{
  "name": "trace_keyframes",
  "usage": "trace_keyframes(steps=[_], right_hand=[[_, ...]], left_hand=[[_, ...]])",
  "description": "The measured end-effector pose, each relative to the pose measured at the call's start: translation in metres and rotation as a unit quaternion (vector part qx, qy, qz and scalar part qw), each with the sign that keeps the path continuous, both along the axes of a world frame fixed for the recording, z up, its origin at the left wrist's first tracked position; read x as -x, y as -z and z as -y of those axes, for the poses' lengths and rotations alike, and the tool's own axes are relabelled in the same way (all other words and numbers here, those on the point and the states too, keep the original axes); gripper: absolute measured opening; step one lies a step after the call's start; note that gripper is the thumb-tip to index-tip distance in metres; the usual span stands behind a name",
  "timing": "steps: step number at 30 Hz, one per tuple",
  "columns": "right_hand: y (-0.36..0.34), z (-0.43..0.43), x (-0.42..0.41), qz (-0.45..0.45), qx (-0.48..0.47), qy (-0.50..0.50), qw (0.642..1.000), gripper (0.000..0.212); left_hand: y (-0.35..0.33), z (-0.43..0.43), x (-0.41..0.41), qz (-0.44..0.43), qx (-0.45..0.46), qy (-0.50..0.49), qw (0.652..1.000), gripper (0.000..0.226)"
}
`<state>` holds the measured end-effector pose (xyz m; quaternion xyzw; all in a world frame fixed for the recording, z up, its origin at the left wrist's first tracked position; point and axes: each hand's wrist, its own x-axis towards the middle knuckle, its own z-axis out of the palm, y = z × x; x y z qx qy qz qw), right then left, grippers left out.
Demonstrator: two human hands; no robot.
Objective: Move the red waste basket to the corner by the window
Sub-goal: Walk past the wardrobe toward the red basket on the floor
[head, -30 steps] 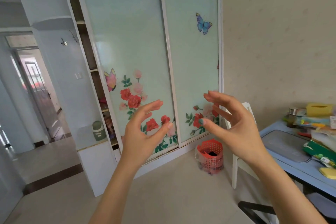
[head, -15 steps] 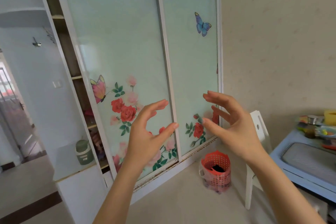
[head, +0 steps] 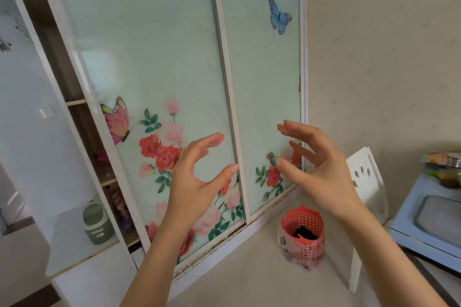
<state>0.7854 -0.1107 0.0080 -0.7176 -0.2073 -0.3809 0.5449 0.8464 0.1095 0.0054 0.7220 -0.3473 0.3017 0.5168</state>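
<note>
The red waste basket (head: 303,237) is a small perforated plastic bin with a clear bag liner and something dark inside. It stands on the floor at the foot of the sliding glass doors, beside a white chair. My left hand (head: 197,179) is raised in front of the doors, fingers spread and curved, holding nothing. My right hand (head: 316,167) is held up opposite it, also spread and empty, above and slightly right of the basket. Neither hand touches the basket.
Frosted sliding doors (head: 154,62) with flower and butterfly stickers fill the view ahead. A white plastic chair (head: 366,182) stands right of the basket against the beige wall. A blue table (head: 409,229) with a grey mat and clutter is at far right. A green container (head: 96,224) sits on a low white cabinet at left.
The view has moved closer to the doors and the basket, which now looks larger and lower in the frame. Both hands stay raised and spread in much the same pose.
</note>
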Motion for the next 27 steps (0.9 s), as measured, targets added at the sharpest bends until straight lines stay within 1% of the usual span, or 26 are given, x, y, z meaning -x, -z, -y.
trace_keyframes(steps=[4, 7, 10, 15, 22, 27], right_hand=[[0.004, 0.006, -0.049, 0.006, -0.01, 0.0, 1.0, 0.055], [0.007, 0.014, -0.109, 0.015, -0.009, -0.003, 1.0, 0.054], [0.001, 0.029, -0.173, 0.025, -0.007, -0.001, 1.0, 0.054], [-0.009, 0.058, -0.252, 0.031, 0.004, 0.009, 0.999, 0.054], [-0.015, 0.093, -0.335, 0.033, 0.004, 0.039, 0.999, 0.056], [-0.007, 0.111, -0.381, 0.019, 0.008, 0.061, 0.998, 0.054]], left_hand=[[0.005, 0.01, -0.05, 0.002, -0.016, 0.011, 1.0, 0.051], [0.003, 0.024, -0.109, 0.013, -0.027, 0.014, 0.999, 0.05], [-0.004, 0.039, -0.171, 0.018, -0.02, 0.014, 1.0, 0.05], [-0.013, 0.065, -0.256, 0.021, -0.019, 0.027, 0.999, 0.049], [-0.012, 0.101, -0.349, 0.029, -0.007, 0.057, 0.998, 0.05], [-0.006, 0.122, -0.409, 0.025, -0.008, 0.077, 0.997, 0.05]])
